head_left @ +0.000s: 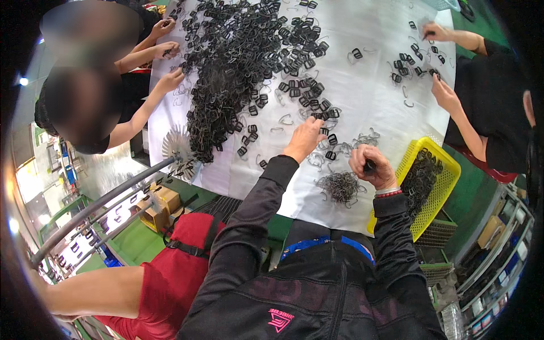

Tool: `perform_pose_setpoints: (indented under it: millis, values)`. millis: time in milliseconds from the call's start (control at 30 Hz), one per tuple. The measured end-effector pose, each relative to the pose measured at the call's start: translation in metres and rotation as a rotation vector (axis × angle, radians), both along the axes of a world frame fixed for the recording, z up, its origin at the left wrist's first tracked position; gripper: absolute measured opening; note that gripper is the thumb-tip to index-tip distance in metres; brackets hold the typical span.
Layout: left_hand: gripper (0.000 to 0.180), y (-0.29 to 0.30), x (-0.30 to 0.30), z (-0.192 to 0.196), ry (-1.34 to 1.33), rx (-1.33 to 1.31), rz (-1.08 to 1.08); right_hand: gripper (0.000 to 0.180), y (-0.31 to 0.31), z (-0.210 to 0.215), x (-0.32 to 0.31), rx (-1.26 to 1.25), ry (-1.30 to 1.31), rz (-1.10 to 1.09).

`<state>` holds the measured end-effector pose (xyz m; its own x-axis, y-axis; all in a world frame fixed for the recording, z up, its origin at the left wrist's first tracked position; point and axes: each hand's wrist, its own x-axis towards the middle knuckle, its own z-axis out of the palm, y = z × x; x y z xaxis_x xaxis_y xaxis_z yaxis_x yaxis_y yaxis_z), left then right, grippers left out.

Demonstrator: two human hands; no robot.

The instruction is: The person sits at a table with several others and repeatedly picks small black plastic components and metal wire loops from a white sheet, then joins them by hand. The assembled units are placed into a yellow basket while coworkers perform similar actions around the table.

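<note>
Many small black slide buckles, some with thin wire hooks, lie scattered on the white-covered table. My left hand reaches into the near end of this scatter, its fingertips closed at a black buckle. Close to my body on the right, my right hand is curled round black buckles, mostly hidden in the palm. A small tangled heap of thin dark wire hooks lies just left of and below it. More loose hooks lie beyond that hand.
A yellow plastic basket holding dark pieces stands at the table's right edge. The large buckle pile covers the table's left half. Co-workers' hands work at the left, others at the right. Beside my left arm is a person in red shorts.
</note>
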<state>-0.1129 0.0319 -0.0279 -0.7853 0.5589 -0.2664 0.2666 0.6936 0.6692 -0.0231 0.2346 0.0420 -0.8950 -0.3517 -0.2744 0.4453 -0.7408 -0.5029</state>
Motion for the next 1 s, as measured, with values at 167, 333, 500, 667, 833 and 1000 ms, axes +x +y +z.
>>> perform_pose_setpoints:
  millis: [167, 333, 500, 667, 833, 1000]
  values:
    - [0.023, 0.016, 0.008, -0.009, 0.033, -0.191, -0.047, 0.031, 0.001, -0.008, 0.005, 0.212, -0.380, 0.000]
    - [0.018, -0.010, -0.012, 0.017, -0.526, 0.212, 0.282, 0.023, -0.025, -0.063, -0.013, 1.234, -0.160, 0.024]
    - [0.011, -0.047, -0.009, 0.054, -1.086, 1.199, 0.452, 0.038, -0.049, -0.095, -0.014, 1.789, 0.071, 0.237]
    - [0.020, -0.050, -0.018, 0.069, -0.941, 1.201, 0.427, 0.028, -0.050, -0.104, -0.019, 1.749, 0.097, 0.463]
    - [0.015, -0.036, -0.034, 0.070, -0.998, 1.184, 0.461, 0.025, -0.029, -0.075, -0.021, 0.546, -0.450, 0.184]
    - [0.017, -0.025, -0.026, 0.033, -0.325, 0.278, 0.075, 0.021, 0.000, -0.019, -0.012, 0.035, -0.193, 0.090]
